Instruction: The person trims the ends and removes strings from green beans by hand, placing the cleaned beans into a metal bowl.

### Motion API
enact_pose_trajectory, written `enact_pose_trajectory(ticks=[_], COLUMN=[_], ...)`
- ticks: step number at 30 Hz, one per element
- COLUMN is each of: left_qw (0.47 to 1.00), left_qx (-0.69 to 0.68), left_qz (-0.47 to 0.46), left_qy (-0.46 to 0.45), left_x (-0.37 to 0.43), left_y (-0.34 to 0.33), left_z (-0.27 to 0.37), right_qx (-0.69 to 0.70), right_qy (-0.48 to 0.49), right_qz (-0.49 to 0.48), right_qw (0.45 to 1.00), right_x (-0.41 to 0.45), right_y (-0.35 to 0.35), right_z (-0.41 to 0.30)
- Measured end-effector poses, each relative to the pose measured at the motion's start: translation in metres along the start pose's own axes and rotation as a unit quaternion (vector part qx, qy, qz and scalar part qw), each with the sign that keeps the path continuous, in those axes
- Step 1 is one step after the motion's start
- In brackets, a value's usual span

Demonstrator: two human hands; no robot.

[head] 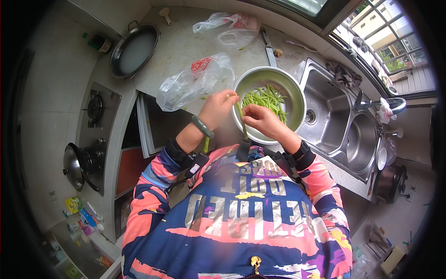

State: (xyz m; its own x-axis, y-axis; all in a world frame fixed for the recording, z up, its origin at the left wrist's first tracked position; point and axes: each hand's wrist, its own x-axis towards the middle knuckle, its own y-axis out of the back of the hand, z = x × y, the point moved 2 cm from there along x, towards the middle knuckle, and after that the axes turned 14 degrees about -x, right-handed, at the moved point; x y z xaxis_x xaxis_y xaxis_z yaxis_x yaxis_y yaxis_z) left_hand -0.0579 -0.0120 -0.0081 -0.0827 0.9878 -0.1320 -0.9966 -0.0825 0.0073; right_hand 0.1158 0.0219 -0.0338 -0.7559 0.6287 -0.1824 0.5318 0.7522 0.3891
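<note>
A long green bean point(240, 111) hangs between my two hands over the near-left rim of a steel bowl point(297, 120). My left hand point(217, 106), with a dark green bangle point(202, 126) at its wrist, pinches the bean near its upper end. Lower down, the fingertips of my right hand point(263, 120) close on the same bean. Cut or snapped green bean pieces point(266, 97) lie in a heap inside the bowl. Below my left wrist another green bean point(206, 144) shows; what supports it is hidden.
Plastic bags point(198, 82) lie left of the bowl and behind it point(240, 33). A knife point(269, 48) lies beyond the rim, by a ginger-like piece point(278, 52). To the right is a double steel sink point(327, 115). A wok point(135, 50) and gas stove point(95, 139) stand left.
</note>
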Motion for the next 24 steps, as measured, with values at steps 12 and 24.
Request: enact_pose_trajectory(ticks=[12,24], left_qw=[0.991,0.994], left_qx=[-0.062,-0.071], left_qz=[0.017,-0.04], left_qy=[0.119,0.078], left_x=[0.005,0.002], left_y=[0.017,-0.005], left_z=[-0.032,0.0], right_qx=[0.053,0.156], right_qy=[0.059,-0.018], right_qz=[0.084,0.038], right_qw=[0.993,0.987], right_x=[0.004,0.001], right_y=[0.013,0.015], right_z=[-0.019,0.0])
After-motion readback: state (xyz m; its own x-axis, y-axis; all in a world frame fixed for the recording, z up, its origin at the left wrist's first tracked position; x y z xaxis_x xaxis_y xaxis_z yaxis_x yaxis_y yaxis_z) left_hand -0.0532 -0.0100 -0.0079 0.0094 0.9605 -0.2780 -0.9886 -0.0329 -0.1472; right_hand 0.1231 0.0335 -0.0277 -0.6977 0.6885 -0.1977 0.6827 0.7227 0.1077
